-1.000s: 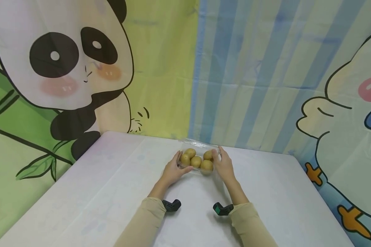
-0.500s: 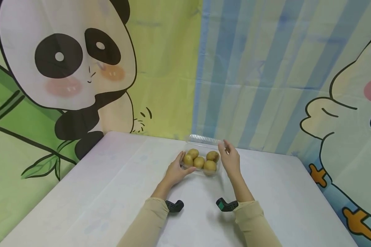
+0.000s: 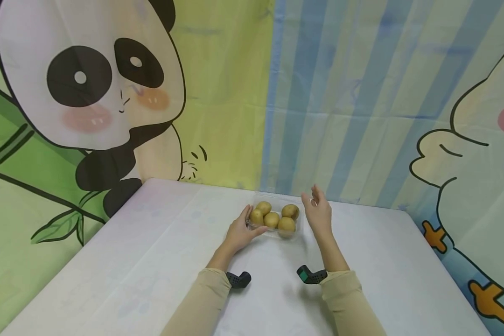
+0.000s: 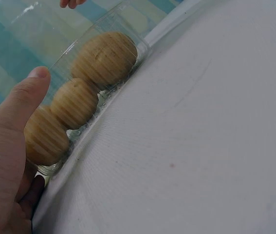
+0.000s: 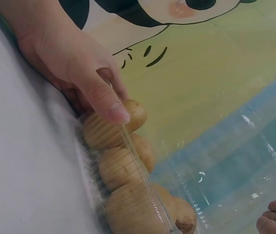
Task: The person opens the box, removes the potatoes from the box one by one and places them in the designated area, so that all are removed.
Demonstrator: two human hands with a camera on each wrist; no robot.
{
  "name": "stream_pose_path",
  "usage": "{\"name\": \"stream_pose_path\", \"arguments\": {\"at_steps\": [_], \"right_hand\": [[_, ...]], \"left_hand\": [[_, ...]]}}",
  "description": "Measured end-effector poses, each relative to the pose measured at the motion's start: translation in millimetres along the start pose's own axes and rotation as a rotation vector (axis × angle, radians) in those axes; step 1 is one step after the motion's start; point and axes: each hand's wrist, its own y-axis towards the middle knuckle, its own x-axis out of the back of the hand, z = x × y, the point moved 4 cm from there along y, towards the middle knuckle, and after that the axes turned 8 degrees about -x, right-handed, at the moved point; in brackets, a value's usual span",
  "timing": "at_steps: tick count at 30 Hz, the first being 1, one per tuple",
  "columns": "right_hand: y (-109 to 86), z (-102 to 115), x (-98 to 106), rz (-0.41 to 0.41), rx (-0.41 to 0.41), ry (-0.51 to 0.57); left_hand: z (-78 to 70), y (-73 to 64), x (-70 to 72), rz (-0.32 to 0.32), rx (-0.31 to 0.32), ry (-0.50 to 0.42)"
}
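A clear plastic clamshell box (image 3: 273,232) sits toward the back of the table with several yellow-brown potatoes (image 3: 271,220) inside. Its transparent lid (image 5: 254,161) stands folded back behind the tray. My left hand (image 3: 240,233) grips the box's left end, its thumb over the front rim and its fingers round the side. In the left wrist view, potatoes (image 4: 74,103) show through the ribbed front wall. My right hand (image 3: 319,217) is raised just right of the box, fingers loosely bent, holding nothing. Some of its fingertips (image 5: 274,219) show at the edge of the right wrist view.
A white cloth (image 3: 151,261) covers the table. Close behind its back edge hangs a printed curtain (image 3: 222,116) with a panda and stripes. Black wrist devices (image 3: 239,280) sit at both sleeve cuffs.
My right hand has let go of the box's right side and moved up and right. The lid has tipped farther back. My left hand keeps its grip on the left end.
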Motion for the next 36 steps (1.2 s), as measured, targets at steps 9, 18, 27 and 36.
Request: {"name": "stream_pose_path", "arguments": {"at_steps": [9, 18, 27, 36], "right_hand": [[1.3, -3.3, -10.1, 0.054, 0.054, -0.136], [-3.2, -7.4, -26.7, 0.172, 0.139, -0.453], [-3.6, -11.5, -31.8, 0.215, 0.187, -0.592], [-4.2, -16.7, -33.3, 0.247, 0.172, -0.616]], "left_hand": [[-1.3, -0.5, 1.2, 0.004, 0.008, -0.007], [0.5, 0.3, 0.1, 0.008, 0.002, -0.005], [3.5, 1.7, -1.0, 0.003, -0.004, 0.013], [4.4, 1.6, -1.6, 0.003, -0.002, 0.015]]}}
